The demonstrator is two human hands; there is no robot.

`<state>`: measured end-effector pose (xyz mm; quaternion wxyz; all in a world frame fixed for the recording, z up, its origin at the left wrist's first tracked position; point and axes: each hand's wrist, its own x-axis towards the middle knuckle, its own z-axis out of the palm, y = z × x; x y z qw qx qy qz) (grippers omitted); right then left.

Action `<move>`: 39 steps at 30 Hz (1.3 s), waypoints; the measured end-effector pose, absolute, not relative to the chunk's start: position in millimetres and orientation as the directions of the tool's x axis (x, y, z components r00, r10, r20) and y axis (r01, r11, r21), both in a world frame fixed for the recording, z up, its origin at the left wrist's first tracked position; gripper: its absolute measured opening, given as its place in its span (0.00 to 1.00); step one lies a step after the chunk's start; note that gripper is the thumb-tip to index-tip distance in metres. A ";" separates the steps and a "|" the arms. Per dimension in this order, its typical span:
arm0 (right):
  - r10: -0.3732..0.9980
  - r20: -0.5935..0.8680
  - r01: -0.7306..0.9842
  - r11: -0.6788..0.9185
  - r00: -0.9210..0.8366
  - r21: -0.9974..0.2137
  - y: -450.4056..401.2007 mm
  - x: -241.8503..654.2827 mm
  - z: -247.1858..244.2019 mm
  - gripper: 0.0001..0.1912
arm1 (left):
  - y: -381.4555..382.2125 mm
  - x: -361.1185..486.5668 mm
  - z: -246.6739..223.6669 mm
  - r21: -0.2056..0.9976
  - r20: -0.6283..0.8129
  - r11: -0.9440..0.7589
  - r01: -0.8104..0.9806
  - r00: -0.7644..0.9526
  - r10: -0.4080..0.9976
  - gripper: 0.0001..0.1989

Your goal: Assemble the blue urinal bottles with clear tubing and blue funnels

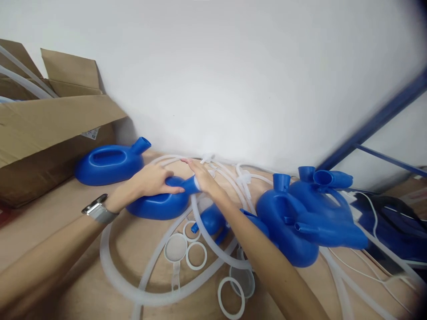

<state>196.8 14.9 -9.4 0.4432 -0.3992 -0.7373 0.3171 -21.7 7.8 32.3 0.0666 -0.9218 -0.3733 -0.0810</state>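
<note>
A blue plastic urinal bottle [160, 206] lies on its flat side on the wooden surface, its neck towards the right. My left hand [155, 180] is closed around its upper part, thumb along the top near the neck. At the bottle's mouth, my right hand [202, 178] presses its palm flat with fingers stretched out. Something whitish shows between palm and mouth; I cannot make out what. A clear ribbed hose [133, 291] curves in front of both hands. Partly behind my right forearm lies a smaller blue part [211, 220] with a narrow spout.
Another blue bottle [106, 164] stands left, beside an open cardboard box [60, 120] with hoses. Several blue bottles and spouted pieces [290, 231] crowd the right. White rings [196, 255] and a strapped round cap [176, 248] lie in front. A wall [213, 80] rises behind.
</note>
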 end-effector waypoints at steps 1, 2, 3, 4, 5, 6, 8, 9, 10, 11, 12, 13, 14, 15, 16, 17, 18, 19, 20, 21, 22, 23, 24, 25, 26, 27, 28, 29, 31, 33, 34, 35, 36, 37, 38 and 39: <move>0.854 0.417 0.316 0.507 -0.310 -0.802 15.8 197.8 -10.0 0.28 | 7.2 -21.1 33.2 -0.058 0.191 -0.705 0.706 0.701 0.687 0.36; 0.835 0.439 0.329 0.538 -0.331 -0.776 16.9 198.7 -10.9 0.26 | 6.4 -20.5 34.1 -0.052 0.183 -0.695 0.717 0.691 0.700 0.36; 0.815 0.462 0.342 0.570 -0.350 -0.747 18.0 199.4 -12.2 0.25 | 5.6 -20.1 34.9 -0.043 0.177 -0.685 0.727 0.681 0.711 0.36; 0.792 0.484 0.357 0.603 -0.372 -0.713 19.1 200.2 -13.8 0.24 | 5.0 -19.8 35.5 -0.032 0.177 -0.682 0.731 0.676 0.716 0.36; 0.768 0.506 0.371 0.636 -0.392 -0.677 20.1 200.8 -15.6 0.23 | 4.5 -19.7 35.9 -0.020 0.185 -0.687 0.727 0.677 0.712 0.35; 0.745 0.528 0.381 0.664 -0.409 -0.643 21.0 201.5 -17.4 0.23 | 4.2 -19.6 36.0 -0.008 0.201 -0.697 0.717 0.684 0.701 0.35; 0.714 0.553 0.382 0.698 -0.428 -0.606 21.6 202.5 -19.8 0.22 | 4.3 -19.6 35.7 0.005 0.225 -0.715 0.699 0.696 0.682 0.34; 0.704 0.559 0.383 0.709 -0.439 -0.592 21.3 202.7 -20.1 0.22 | 4.4 -19.6 35.2 0.006 0.221 -0.709 0.706 0.690 0.689 0.35; 0.701 0.559 0.384 0.711 -0.442 -0.588 20.6 202.7 -19.6 0.22 | 4.6 -19.6 34.7 0.004 0.205 -0.691 0.723 0.676 0.708 0.36; 0.711 0.551 0.385 0.701 -0.436 -0.600 19.5 202.4 -18.4 0.22 | 4.8 -19.6 34.2 0.000 0.187 -0.671 0.742 0.659 0.729 0.37; 0.729 0.536 0.382 0.682 -0.425 -0.624 18.1 201.8 -16.7 0.22 | 4.9 -19.7 33.7 -0.002 0.172 -0.658 0.753 0.648 0.742 0.37; 0.754 0.516 0.373 0.652 -0.405 -0.660 16.7 201.1 -14.8 0.22 | 5.0 -19.9 33.3 -0.001 0.170 -0.655 0.756 0.645 0.745 0.37; 0.784 0.491 0.353 0.613 -0.379 -0.706 15.4 200.4 -12.9 0.23 | 5.1 -20.2 33.0 0.005 0.180 -0.662 0.750 0.650 0.738 0.37; 0.812 0.464 0.327 0.572 -0.354 -0.752 14.3 199.9 -11.4 0.23 | 5.2 -20.7 32.7 0.013 0.197 -0.674 0.739 0.659 0.726 0.36; 0.835 0.437 0.302 0.535 -0.335 -0.789 13.7 199.7 -10.5 0.23 | 5.3 -21.3 32.5 0.022 0.213 -0.685 0.728 0.666 0.715 0.36; 0.850 0.415 0.283 0.506 -0.325 -0.815 13.6 199.9 -10.5 0.22 | 5.4 -21.9 32.3 0.031 0.226 -0.691 0.723 0.668 0.709 0.35; 0.860 0.398 0.274 0.486 -0.320 -0.830 14.1 200.4 -11.3 0.20 | 5.5 -22.5 32.1 0.039 0.233 -0.694 0.719 0.669 0.706 0.34; 0.868 0.384 0.275 0.471 -0.316 -0.838 15.3 201.0 -13.1 0.19 | 5.5 -23.0 31.9 0.046 0.237 -0.697 0.716 0.670 0.704 0.33; 0.875 0.370 0.281 0.457 -0.311 -0.844 17.0 201.5 -15.6 0.18 | 5.5 -23.4 31.8 0.051 0.240 -0.698 0.714 0.670 0.702 0.33; 0.886 0.355 0.288 0.438 -0.299 -0.852 19.2 201.6 -18.7 0.18 | 5.4 -23.5 31.7 0.052 0.243 -0.696 0.716 0.667 0.705 0.33; 0.900 0.336 0.294 0.412 -0.277 -0.862 21.8 200.9 -22.1 0.19 | 5.2 -23.3 31.6 0.047 0.242 -0.687 0.725 0.659 0.712 0.34; 0.917 0.313 0.302 0.380 -0.248 -0.874 24.4 199.5 -25.5 0.20 | 4.9 -22.9 31.6 0.038 0.236 -0.673 0.739 0.647 0.725 0.35; 0.935 0.285 0.311 0.341 -0.212 -0.887 26.9 197.4 -28.6 0.24 | 4.5 -22.4 31.7 0.024 0.224 -0.652 0.758 0.631 0.743 0.37; 0.951 0.255 0.321 0.299 -0.172 -0.899 29.0 194.8 -31.0 0.28 | 3.9 -21.8 31.9 0.008 0.208 -0.628 0.778 0.613 0.762 0.38; 0.966 0.223 0.334 0.255 -0.131 -0.908 30.5 192.1 -32.7 0.33 | 3.2 -21.2 32.1 -0.007 0.193 -0.608 0.794 0.598 0.778 0.39; 0.977 0.195 0.348 0.214 -0.091 -0.913 31.1 189.9 -33.2 0.37 | 2.3 -20.7 32.3 -0.018 0.183 -0.593 0.805 0.586 0.790 0.40; 0.983 0.173 0.365 0.181 -0.055 -0.913 30.7 188.5 -32.5 0.40 | 1.3 -20.4 32.5 -0.026 0.180 -0.582 0.813 0.576 0.797 0.40; 0.987 0.162 0.384 0.158 -0.023 -0.910 29.3 188.7 -30.7 0.41 | 0.2 -20.3 32.6 -0.031 0.185 -0.574 0.818 0.569 0.801 0.40; 0.985 0.168 0.427 0.142 0.024 -0.893 23.9 195.0 -24.3 0.39 | -2.2 -20.6 32.8 -0.037 0.203 -0.568 0.823 0.562 0.802 0.39; 0.982 0.186 0.478 0.144 0.043 -0.867 16.2 209.8 -16.5 0.34 | -4.2 -21.3 32.6 -0.039 0.218 -0.566 0.823 0.560 0.799 0.39; 0.981 0.189 0.506 0.144 0.038 -0.851 12.2 219.7 -13.0 0.32 | -4.9 -21.8 32.4 -0.039 0.226 -0.567 0.823 0.560 0.797 0.38; 0.983 0.183 0.537 0.141 0.027 -0.832 8.2 230.7 -10.4 0.29 | -5.4 -22.3 32.1 -0.038 0.233 -0.567 0.823 0.559 0.796 0.38; 0.986 0.169 0.569 0.135 0.008 -0.811 4.6 242.0 -8.8 0.26 | -5.6 -22.9 31.8 -0.036 0.239 -0.568 0.822 0.559 0.794 0.37; 0.989 0.149 0.604 0.126 -0.013 -0.787 1.4 253.0 -8.5 0.23 | -5.5 -23.5 31.5 -0.034 0.243 -0.571 0.821 0.561 0.792 0.37; 0.992 0.126 0.638 0.117 -0.032 -0.761 -1.4 263.2 -9.4 0.20 | -5.2 -24.1 31.3 -0.032 0.247 -0.575 0.817 0.564 0.788 0.36; 0.994 0.103 0.673 0.107 -0.046 -0.732 -3.5 271.9 -11.4 0.18 | -4.6 -24.8 31.1 -0.029 0.251 -0.583 0.812 0.570 0.782 0.36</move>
